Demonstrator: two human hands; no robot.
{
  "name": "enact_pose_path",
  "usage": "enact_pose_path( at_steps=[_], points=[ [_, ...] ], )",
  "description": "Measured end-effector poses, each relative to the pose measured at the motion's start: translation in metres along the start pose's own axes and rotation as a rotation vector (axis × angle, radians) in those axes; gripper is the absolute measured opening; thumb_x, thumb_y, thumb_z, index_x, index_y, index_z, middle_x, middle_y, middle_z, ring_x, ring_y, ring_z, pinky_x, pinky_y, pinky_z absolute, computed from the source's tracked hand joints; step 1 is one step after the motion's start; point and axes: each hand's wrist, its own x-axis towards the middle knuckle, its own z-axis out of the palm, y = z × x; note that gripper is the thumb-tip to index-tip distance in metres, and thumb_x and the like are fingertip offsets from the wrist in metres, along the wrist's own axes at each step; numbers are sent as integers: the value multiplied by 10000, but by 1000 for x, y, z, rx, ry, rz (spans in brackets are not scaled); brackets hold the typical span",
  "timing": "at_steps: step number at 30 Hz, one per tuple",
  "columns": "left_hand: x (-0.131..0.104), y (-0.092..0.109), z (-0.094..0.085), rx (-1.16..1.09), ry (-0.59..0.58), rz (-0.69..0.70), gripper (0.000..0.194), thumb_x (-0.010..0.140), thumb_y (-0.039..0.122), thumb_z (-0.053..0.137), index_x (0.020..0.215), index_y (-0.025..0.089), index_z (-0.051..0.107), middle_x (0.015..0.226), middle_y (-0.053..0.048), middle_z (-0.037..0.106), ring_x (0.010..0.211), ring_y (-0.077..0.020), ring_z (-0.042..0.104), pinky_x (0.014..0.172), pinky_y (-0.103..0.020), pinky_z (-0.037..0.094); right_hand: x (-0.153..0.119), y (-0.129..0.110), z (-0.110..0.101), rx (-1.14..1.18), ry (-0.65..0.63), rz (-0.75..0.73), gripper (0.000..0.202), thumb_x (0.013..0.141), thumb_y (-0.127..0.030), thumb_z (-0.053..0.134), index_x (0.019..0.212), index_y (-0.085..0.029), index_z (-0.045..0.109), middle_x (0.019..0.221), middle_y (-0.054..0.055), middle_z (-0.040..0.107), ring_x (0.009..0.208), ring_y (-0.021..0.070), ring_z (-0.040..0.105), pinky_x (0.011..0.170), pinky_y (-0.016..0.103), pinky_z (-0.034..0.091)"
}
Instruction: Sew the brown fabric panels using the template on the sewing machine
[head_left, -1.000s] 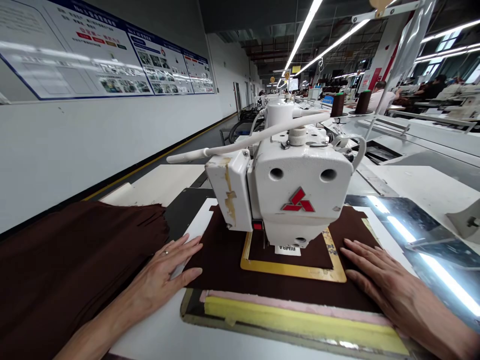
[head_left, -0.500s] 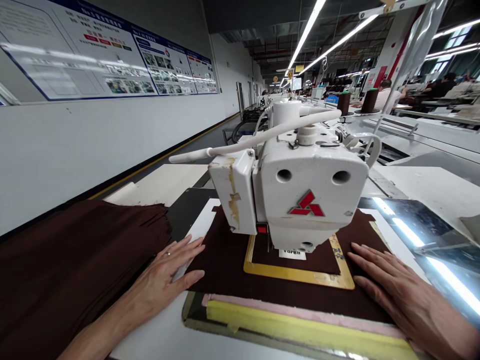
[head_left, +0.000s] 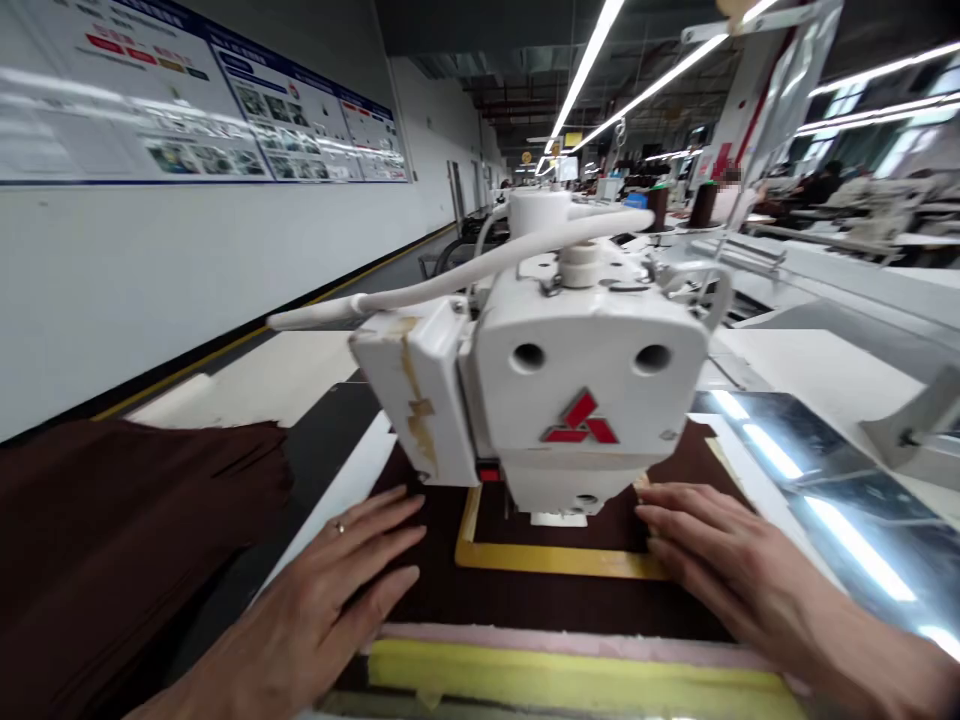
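Fluorescent tubes (head_left: 587, 75) glow overhead as a blue-edged notice board (head_left: 195, 120) hangs along a white wall (head_left: 187, 255) above a yellow floor line (head_left: 180, 372); windows (head_left: 904, 140) shine at right.

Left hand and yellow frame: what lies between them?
In the head view, only dark brown cloth shows between the fingertips of the left hand and the yellow frame.

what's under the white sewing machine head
Below the head, part of a white label and a yellow frame show on brown cloth. The head hides the frame's far side; the right hand covers its near right corner.
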Motion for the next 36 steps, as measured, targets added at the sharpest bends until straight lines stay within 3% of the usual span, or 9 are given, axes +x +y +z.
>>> enact_pose_path(
  at_steps=[5,9,13,17,19,22,28,31,36],
  points=[
    [39,35,22,0,-57,172,477,975,455,646,1444,375,600,1502,19,578,1345,-284,594,1085,-367,562,24,-7,3,46,-119,6,328,1081,-294,449,1312,-198,662,1392,104,614,1251,274,572,1111,483,468],
    [56,47,30,34,-147,198,535,979,529,622,1488,384,542,1469,-3,607,1351,-327,583,1053,-465,583,26,-6,1,37,-147,-14,281,1061,-263,489,1233,-203,704,1296,98,653,1203,281,584,1073,487,471],
    [58,53,37,38,-268,199,629,990,564,590,1566,395,403,1558,0,501,1417,-383,497,1048,-571,562,25,-7,-2,25,-150,-39,345,1076,-303,487,1366,-188,634,1431,121,588,1255,289,561,1096,489,446],
    [56,60,43,20,-273,169,663,974,590,602,1570,379,404,1567,-15,492,1427,-417,473,1056,-618,539,20,-7,5,0,-212,-89,437,1079,-464,496,1431,-223,587,1520,86,534,1372,338,475,1166,557,350],
    [55,65,43,4,-231,143,644,972,582,612,1556,369,439,1550,-26,519,1426,-402,480,1096,-607,509,18,-8,9,-28,-201,-93,421,1084,-481,478,1400,-231,604,1482,79,571,1365,345,474,1168,585,316],
    [54,69,40,-6,-195,154,641,968,564,629,1549,357,457,1529,-40,546,1419,-386,494,1140,-599,468,20,-14,6,-32,-191,-93,325,1073,-462,517,1208,-219,685,1312,91,648,1191,297,569,1063,511,414],
    [60,41,33,2,-162,124,422,1020,474,561,1409,330,634,1425,-26,649,1324,-305,607,1101,-457,536,48,-10,-8,3,-209,-197,274,1078,-350,514,916,-199,675,890,28,631,793,189,579,752,339,483],
    [70,12,27,6,-136,-3,350,1047,459,479,1179,299,760,1210,-13,768,1113,-259,732,966,-343,607,69,7,-2,24,-123,-201,246,1075,-283,502,936,-176,674,896,40,650,800,184,599,771,322,497],
    [89,-17,22,201,-153,-69,436,1020,495,415,1068,274,788,1034,-46,811,985,-324,766,807,-375,635,84,26,22,48,-41,-286,225,1060,-325,542,1090,-165,698,1086,87,688,1001,236,621,937,381,495]
  ],
)
